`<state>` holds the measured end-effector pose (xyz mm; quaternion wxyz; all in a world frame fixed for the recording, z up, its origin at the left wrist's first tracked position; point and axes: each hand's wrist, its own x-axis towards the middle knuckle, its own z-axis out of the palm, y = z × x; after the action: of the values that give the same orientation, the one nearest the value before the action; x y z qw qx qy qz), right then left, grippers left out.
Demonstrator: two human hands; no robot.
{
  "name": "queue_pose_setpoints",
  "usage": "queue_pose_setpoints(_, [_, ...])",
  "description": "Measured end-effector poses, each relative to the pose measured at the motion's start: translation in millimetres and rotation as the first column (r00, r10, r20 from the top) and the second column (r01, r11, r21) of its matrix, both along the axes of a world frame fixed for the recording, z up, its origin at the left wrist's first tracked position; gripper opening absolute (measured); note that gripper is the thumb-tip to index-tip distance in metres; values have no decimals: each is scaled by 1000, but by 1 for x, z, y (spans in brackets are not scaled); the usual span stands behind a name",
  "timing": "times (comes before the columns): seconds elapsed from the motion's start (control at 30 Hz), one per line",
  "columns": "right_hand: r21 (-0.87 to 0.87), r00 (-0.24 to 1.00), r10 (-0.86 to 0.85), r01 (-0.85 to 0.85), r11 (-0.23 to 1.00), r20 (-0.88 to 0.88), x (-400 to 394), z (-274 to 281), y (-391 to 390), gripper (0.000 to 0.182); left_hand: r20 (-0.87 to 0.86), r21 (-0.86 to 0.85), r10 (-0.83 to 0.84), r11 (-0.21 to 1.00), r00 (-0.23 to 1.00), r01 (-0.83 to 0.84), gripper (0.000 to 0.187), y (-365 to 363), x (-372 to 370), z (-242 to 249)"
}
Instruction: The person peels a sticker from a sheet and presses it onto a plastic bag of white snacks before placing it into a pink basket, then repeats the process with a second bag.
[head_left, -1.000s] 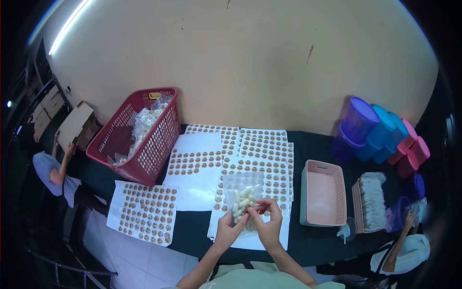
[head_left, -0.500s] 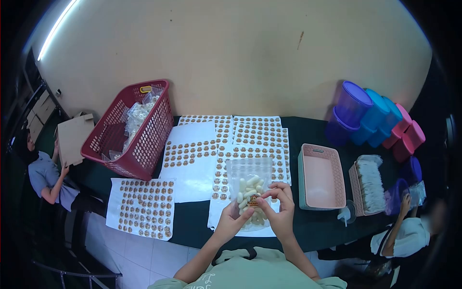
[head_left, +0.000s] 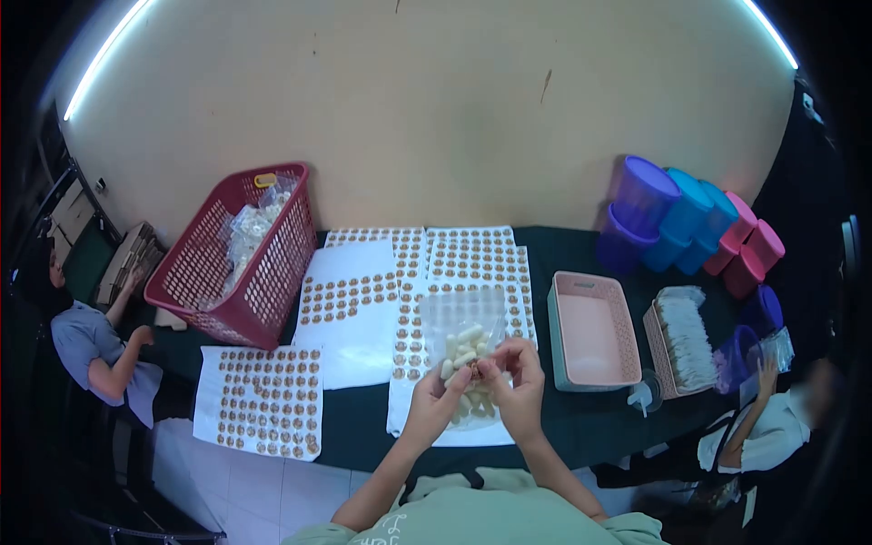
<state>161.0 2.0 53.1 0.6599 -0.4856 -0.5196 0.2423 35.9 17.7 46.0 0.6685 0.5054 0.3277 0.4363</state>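
A clear plastic bag [head_left: 465, 313] of white oval pieces [head_left: 469, 343] is held upright between both hands, over the sticker sheets. My left hand [head_left: 432, 407] grips its lower left side, thumb across the front. My right hand [head_left: 520, 392] is closed around the right side, fingers bent. Both thumbs meet on the bag's front at a small brown-and-orange sticker [head_left: 476, 370], partly covered by them. Behind the bag lie white sheets of round brown stickers [head_left: 472, 254]. Another sticker sheet [head_left: 259, 400] lies at the table's left front.
A dark red basket [head_left: 272, 300] with filled bags stands left. To the right are a pink-lined basket [head_left: 595, 331], a smaller basket of packets [head_left: 681, 341] and a clear cup [head_left: 643, 392]. Purple [head_left: 649, 191], blue and pink tubs stand behind. Co-workers are at both sides [head_left: 100, 350] [head_left: 758, 436].
My thumbs have come together over the sticker, covering more of it. The view has shifted slightly. The left co-worker has let go of the cardboard piece they held.
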Motion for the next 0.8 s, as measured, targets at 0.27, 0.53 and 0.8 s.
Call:
queue_pose_setpoints(0.27, [66,999,-35,37,997,-17,-6,7,-5,10,6,57,47,997,999,-47,37,-9,-10,0])
queue_pose_setpoints(0.53, [-28,979,51,-47,999,196,-4,14,-17,9,-47,156,147,978,988,-138,43,-10,-8,-4])
queue_pose_setpoints(0.8, [-111,857,492,-510,853,-155,24,28,-25,9,62,-64,276,960,959,-272,40,10,-21,-23])
